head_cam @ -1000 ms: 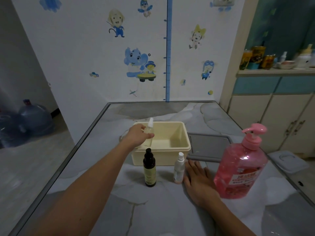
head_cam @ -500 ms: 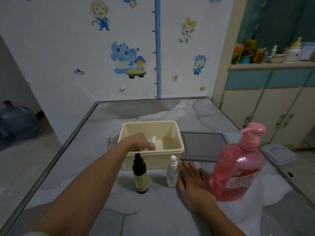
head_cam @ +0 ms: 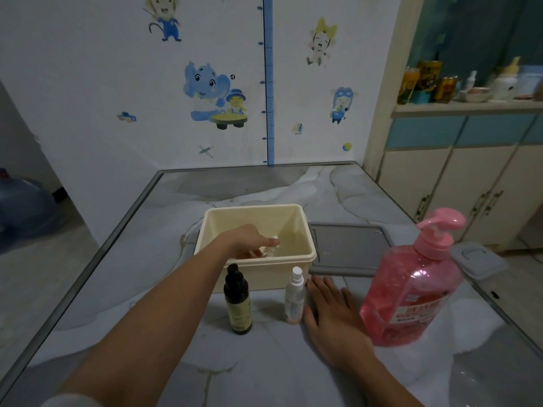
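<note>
Inside cream rectangular plastic bin (head_cam: 306,230), left hand (head_cam: 246,241) fingers curled round small clear spray bottle (head_cam: 272,247); right hand (head_cam: 333,320) flat on grey marbled tabletop (head_cam: 164,292), fingers straight.

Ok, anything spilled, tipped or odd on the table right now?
Nothing stands out. The dark bottle, white spray bottle and pink pump bottle stand upright, no spill shows, and the left hand holds a small bottle down inside the cream bin.

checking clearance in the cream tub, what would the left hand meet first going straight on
Probably the far right inner wall of the cream plastic tub; the left hand, holding a clear spray bottle, points there, depth unclear.
</note>
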### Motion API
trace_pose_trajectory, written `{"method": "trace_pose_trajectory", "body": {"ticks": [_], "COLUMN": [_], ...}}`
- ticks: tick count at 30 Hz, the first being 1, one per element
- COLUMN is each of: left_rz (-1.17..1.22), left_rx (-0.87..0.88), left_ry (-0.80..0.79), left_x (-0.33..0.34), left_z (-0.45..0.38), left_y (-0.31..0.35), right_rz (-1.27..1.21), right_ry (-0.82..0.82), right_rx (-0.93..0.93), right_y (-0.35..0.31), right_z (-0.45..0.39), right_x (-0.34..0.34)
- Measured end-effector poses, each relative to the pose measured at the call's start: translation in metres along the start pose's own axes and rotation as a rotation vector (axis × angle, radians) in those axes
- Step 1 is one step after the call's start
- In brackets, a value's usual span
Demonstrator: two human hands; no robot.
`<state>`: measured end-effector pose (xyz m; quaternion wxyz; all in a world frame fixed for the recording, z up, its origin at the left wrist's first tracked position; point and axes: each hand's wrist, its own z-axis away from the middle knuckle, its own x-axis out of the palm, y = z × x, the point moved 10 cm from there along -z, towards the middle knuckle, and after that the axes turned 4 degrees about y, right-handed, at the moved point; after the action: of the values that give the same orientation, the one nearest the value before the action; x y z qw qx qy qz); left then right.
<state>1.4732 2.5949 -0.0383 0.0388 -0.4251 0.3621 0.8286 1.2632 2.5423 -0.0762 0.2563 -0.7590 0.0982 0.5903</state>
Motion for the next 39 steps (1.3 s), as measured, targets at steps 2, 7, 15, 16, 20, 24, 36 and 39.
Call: {"method": "trace_pose_trajectory", "body": {"ticks": [2,7,15,16,20,24,36,39], "left_rz": [0.024,0.094,0.655,0.718,0.85,0.877,0.435,0.403], "left_rx": [0.003,0.021,0.308,0.334,0.402,0.444,0.275,0.26], "left_ry": [0.012,0.086,0.374,0.423,0.549,0.576,0.235,0.235], "left_x": [-0.002,-0.011,-0.057,-0.064,-0.077,-0.071,0.016,0.015], "left_z": [0.004,0.011,0.062,0.074,0.118,0.149,0.142,0.139], "left_y": [0.001,-0.001,0.0,-0.003,-0.017,-0.028,-0.056,-0.059], "right_rz": [0.002,0.002,-0.028,-0.026,-0.019,-0.023,-0.019,-0.018], "right_ry": [-0.015,-0.027,-0.067,-0.07,-0.077,-0.065,-0.072,-0.089], "right_rx": [0.005,0.011,-0.003,-0.004,0.001,-0.002,-0.015,-0.013], "right_y": [0.001,0.001,0.0,0.0,0.0,-0.001,-0.001,-0.001], "right_z": [0.0,0.0,0.0,0.0,0.001,0.003,0.004,0.004], "right_x": [0.001,0.003,0.002,0.002,0.003,0.003,0.004,0.006]}}
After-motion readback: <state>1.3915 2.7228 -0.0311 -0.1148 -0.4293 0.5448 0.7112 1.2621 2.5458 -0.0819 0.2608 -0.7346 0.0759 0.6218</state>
